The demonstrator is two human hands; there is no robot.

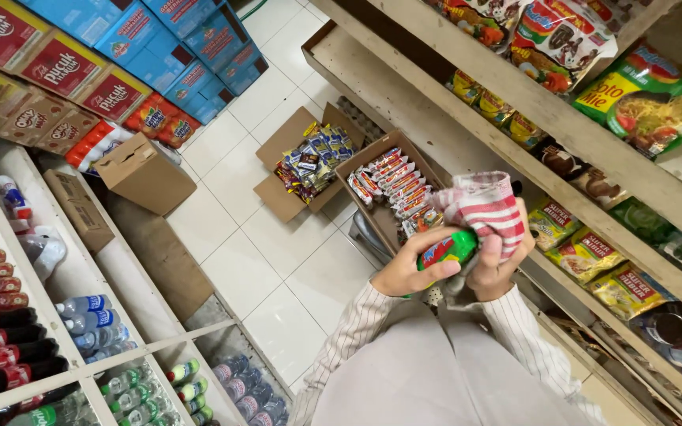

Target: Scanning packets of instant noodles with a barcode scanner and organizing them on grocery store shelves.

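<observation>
My left hand (406, 270) grips a small green packet with a red and blue label (447, 250) from the left side. My right hand (499, 264) holds a red and white striped cloth (487, 207) bunched against the packet's right end. Both hands are in front of my chest, over the wooden shelving on the right. Directly beyond them an open cardboard box (358, 162) holds rows of small wrapped snack packs (399, 186).
A second open box of mixed packets (309, 162) lies on the white tile floor (254, 260), with a closed carton (144, 173) further left. Noodle packets (649, 99) fill the right shelves. Drink bottles (9, 315) line the left shelves; red and blue cartons (144, 47) are stacked behind.
</observation>
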